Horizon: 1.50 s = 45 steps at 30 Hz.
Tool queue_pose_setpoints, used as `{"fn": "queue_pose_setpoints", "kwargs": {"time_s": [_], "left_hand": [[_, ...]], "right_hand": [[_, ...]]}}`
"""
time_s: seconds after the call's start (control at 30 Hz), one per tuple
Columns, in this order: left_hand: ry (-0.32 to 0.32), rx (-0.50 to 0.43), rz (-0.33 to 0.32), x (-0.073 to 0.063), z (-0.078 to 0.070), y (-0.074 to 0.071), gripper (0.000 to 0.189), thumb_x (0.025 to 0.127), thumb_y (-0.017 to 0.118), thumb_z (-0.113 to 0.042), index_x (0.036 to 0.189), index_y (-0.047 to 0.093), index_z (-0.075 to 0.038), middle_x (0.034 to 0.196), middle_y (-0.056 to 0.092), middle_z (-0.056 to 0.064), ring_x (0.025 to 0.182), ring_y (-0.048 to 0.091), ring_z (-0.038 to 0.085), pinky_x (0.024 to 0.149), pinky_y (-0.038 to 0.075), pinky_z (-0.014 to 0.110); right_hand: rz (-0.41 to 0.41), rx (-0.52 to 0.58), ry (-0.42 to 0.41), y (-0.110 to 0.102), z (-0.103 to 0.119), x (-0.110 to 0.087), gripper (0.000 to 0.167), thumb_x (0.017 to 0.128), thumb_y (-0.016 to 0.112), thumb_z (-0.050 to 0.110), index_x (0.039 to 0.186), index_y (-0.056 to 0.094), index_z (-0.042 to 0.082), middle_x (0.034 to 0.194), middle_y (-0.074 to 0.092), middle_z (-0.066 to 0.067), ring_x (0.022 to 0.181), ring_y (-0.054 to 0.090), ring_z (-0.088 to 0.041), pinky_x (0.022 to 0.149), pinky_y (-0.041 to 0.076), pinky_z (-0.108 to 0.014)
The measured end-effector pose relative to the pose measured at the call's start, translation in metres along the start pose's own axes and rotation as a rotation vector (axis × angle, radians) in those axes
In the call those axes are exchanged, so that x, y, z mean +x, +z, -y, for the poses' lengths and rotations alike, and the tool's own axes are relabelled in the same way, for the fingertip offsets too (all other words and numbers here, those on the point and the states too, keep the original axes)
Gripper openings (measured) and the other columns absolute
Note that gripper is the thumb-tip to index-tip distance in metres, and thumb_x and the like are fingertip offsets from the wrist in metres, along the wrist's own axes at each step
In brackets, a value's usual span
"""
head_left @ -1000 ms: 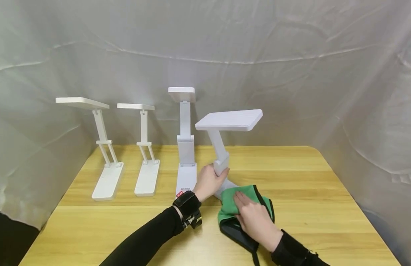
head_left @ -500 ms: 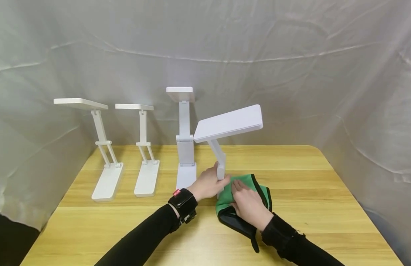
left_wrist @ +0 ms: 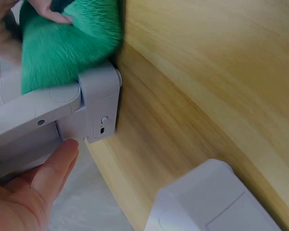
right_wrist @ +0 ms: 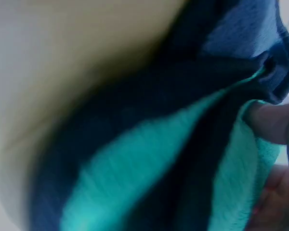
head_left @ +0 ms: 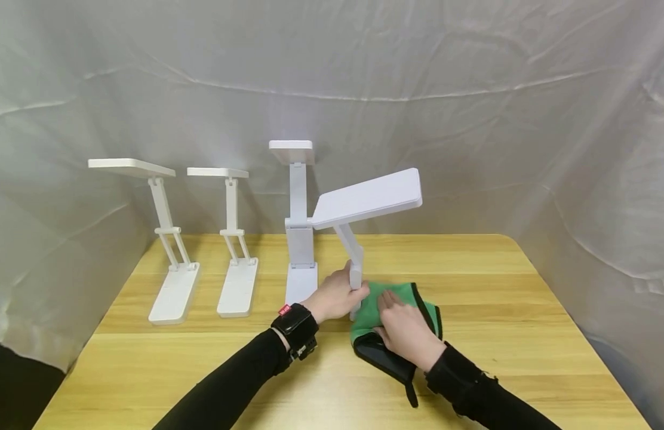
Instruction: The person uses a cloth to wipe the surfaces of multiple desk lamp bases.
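Note:
A white folding desk lamp (head_left: 366,200) stands right of centre, its flat head tilted up toward the right. My left hand (head_left: 337,295) grips its lower arm, the thumb in front. In the left wrist view the lamp's base (left_wrist: 103,106) shows a small switch and a port on its end. Over the base lies a green cloth (head_left: 371,313) with black edging and a dark underside. My right hand (head_left: 407,334) holds the cloth against the lamp, fingers bent into it. In the right wrist view the thumb presses into a fold of the cloth (right_wrist: 130,163). Most of the base is hidden.
Three more white folding lamps stand unfolded to the left: a far left lamp (head_left: 173,292), a second lamp (head_left: 237,286) and a taller lamp (head_left: 301,245) close beside my left hand. The wooden table (head_left: 498,310) meets a grey fabric backdrop (head_left: 472,149) behind.
The held lamp has turned and tipped, so more of its head's top shows. My right hand and the cloth have shifted slightly away from me. The other lamps stay put.

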<state>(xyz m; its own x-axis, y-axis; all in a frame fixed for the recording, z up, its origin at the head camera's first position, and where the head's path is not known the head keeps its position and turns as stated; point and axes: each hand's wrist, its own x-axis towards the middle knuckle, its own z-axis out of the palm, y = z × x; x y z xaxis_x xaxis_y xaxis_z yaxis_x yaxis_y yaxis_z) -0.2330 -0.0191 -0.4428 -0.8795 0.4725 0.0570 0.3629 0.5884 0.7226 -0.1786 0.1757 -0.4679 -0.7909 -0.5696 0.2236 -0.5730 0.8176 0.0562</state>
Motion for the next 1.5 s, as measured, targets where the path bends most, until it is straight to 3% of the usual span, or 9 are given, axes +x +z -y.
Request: {"fn": "queue_pose_setpoints", "kwargs": {"time_s": [0.17, 0.33, 0.5, 0.67, 0.77, 0.93, 1.07, 1.33, 1.5], "left_hand": [[-0.007, 0.011, -0.004, 0.000, 0.001, 0.003, 0.049, 0.099, 0.046, -0.029, 0.134, 0.042, 0.005, 0.090, 0.062, 0.008, 0.076, 0.060, 0.018, 0.073, 0.052, 0.033], [-0.011, 0.010, -0.009, -0.001, 0.002, 0.002, 0.046, 0.098, 0.047, -0.028, 0.131, 0.043, 0.003, 0.084, 0.058, 0.004, 0.073, 0.057, 0.015, 0.070, 0.050, 0.031], [-0.008, -0.014, -0.004, -0.001, -0.001, 0.000, 0.043, 0.098, 0.048, -0.029, 0.128, 0.044, 0.002, 0.081, 0.059, 0.003, 0.068, 0.057, 0.013, 0.064, 0.047, 0.028], [-0.008, -0.015, -0.008, 0.000, 0.000, 0.001, 0.036, 0.098, 0.050, -0.027, 0.122, 0.045, -0.001, 0.080, 0.051, 0.000, 0.066, 0.052, 0.012, 0.061, 0.044, 0.025], [-0.003, -0.017, -0.009, 0.000, 0.000, 0.000, 0.033, 0.098, 0.051, -0.025, 0.120, 0.045, -0.002, 0.078, 0.051, -0.001, 0.065, 0.052, 0.012, 0.060, 0.043, 0.025], [0.008, -0.002, -0.015, 0.000, 0.001, 0.000, 0.034, 0.097, 0.052, -0.024, 0.122, 0.046, -0.001, 0.083, 0.056, 0.001, 0.072, 0.055, 0.013, 0.066, 0.048, 0.028], [0.001, 0.010, -0.004, 0.001, 0.001, 0.000, 0.034, 0.098, 0.053, -0.023, 0.124, 0.046, -0.002, 0.087, 0.062, 0.002, 0.073, 0.058, 0.012, 0.067, 0.050, 0.028], [0.006, -0.002, 0.007, 0.001, 0.001, -0.001, 0.037, 0.097, 0.054, -0.024, 0.126, 0.046, -0.001, 0.083, 0.059, 0.001, 0.071, 0.056, 0.011, 0.067, 0.050, 0.027], [0.009, -0.008, 0.008, 0.000, 0.003, -0.003, 0.042, 0.097, 0.050, -0.025, 0.129, 0.044, 0.001, 0.085, 0.058, 0.003, 0.076, 0.058, 0.014, 0.070, 0.053, 0.030]], "right_hand": [[-0.016, 0.031, -0.142, 0.007, -0.006, 0.000, 0.050, 0.082, 0.082, 0.014, 0.124, 0.066, -0.006, 0.128, 0.068, -0.023, 0.116, 0.068, -0.035, 0.086, 0.061, -0.041], [-0.023, 0.145, -0.090, 0.005, -0.003, -0.006, 0.040, 0.076, 0.078, -0.004, 0.115, 0.072, 0.002, 0.119, 0.073, -0.014, 0.103, 0.072, -0.031, 0.072, 0.063, -0.039], [-0.045, 0.018, 0.037, 0.005, 0.016, 0.007, 0.035, 0.080, 0.083, 0.017, 0.104, 0.067, -0.004, 0.098, 0.069, -0.015, 0.085, 0.069, -0.029, 0.053, 0.057, -0.037], [-0.084, -0.080, -0.065, 0.007, 0.016, 0.011, 0.016, 0.083, 0.078, 0.010, 0.088, 0.067, -0.001, 0.083, 0.064, -0.010, 0.073, 0.060, -0.021, 0.046, 0.049, -0.030], [-0.126, -0.053, -0.193, 0.009, 0.007, 0.006, 0.006, 0.083, 0.072, -0.001, 0.086, 0.070, 0.003, 0.088, 0.070, -0.008, 0.081, 0.066, -0.020, 0.052, 0.054, -0.029], [-0.096, 0.112, -0.330, 0.010, -0.008, -0.005, 0.037, 0.073, 0.072, -0.014, 0.104, 0.076, 0.004, 0.114, 0.076, -0.010, 0.110, 0.072, -0.024, 0.084, 0.062, -0.036], [-0.038, 0.183, -0.258, 0.009, -0.007, -0.008, 0.051, 0.075, 0.077, -0.008, 0.124, 0.070, 0.003, 0.128, 0.070, -0.014, 0.115, 0.070, -0.028, 0.088, 0.061, -0.038], [0.025, 0.184, -0.185, 0.000, -0.004, -0.010, 0.048, 0.081, 0.073, -0.006, 0.128, 0.067, 0.001, 0.130, 0.069, -0.016, 0.116, 0.069, -0.031, 0.084, 0.062, -0.040], [0.043, 0.194, -0.016, -0.005, -0.021, -0.024, 0.052, 0.084, 0.079, 0.008, 0.133, 0.062, -0.001, 0.133, 0.066, -0.021, 0.103, 0.072, -0.036, 0.076, 0.063, -0.042]]}}
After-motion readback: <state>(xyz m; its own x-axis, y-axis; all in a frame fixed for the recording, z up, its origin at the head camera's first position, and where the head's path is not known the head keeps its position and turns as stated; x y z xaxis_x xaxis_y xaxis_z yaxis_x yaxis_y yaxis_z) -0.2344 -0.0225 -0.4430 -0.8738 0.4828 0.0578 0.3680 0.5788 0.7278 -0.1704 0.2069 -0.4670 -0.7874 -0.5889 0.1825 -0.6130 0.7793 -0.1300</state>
